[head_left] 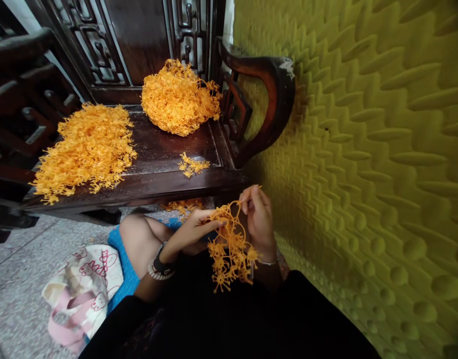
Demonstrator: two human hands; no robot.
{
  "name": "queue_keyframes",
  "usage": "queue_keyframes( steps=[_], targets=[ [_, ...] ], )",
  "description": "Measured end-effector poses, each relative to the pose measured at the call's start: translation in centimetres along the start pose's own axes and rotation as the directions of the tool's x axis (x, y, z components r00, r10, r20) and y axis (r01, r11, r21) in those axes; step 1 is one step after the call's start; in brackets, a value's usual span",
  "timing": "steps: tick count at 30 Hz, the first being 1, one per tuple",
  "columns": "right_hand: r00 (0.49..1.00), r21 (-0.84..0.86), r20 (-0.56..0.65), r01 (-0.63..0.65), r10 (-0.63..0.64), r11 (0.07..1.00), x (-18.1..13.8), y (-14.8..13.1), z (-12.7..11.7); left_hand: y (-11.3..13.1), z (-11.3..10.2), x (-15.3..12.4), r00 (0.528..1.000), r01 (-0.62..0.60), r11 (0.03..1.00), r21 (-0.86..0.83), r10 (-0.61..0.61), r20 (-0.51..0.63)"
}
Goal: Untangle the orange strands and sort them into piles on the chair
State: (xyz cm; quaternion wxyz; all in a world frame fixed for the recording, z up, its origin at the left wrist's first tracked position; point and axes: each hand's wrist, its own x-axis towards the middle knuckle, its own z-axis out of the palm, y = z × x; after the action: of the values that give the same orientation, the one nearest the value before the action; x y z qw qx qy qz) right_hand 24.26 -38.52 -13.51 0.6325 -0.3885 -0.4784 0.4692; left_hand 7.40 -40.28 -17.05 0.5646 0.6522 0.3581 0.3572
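Observation:
A bunch of orange plastic flower-like pieces on thin stems (231,249) hangs between my two hands, above my lap. My left hand (201,225) is closed on the stems near the top, thumb pressed over them. Slightly higher and to the right, my right hand (257,212) pinches a stem end between thumb and fingertips. On the dark wooden bench in front lie a spread pile of the same orange pieces (90,149) at the left, a rounder heap (176,97) at the back, and a small loose cluster (192,165) near the front edge.
The bench (161,177) has a curved armrest (281,99) at the right. A yellow padded wall (363,149) runs close along my right side. More orange pieces (184,205) lie below the bench. A white bag with pink handles (102,267) rests on the speckled floor (15,279).

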Motion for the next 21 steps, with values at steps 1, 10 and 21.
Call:
queue_keyframes(
  steps=[1,10,21],
  targets=[
    [1.0,0.027,-0.026,0.016,-0.015,1.0,0.0,0.2,0.2,0.2,-0.1,-0.4,1.0,-0.004,1.0,0.014,0.004,-0.031],
    [0.914,0.035,-0.322,0.273,-0.247,0.962,-1.4,-1.7,2.0,2.7,0.9,-5.2,0.985,-0.062,0.959,0.278,0.104,-0.141],
    [0.969,0.152,0.226,0.065,-0.098,0.986,-1.0,-1.7,3.1,3.2,-1.6,-6.0,0.946,-0.136,0.991,-0.011,0.126,-0.299]
  ],
)
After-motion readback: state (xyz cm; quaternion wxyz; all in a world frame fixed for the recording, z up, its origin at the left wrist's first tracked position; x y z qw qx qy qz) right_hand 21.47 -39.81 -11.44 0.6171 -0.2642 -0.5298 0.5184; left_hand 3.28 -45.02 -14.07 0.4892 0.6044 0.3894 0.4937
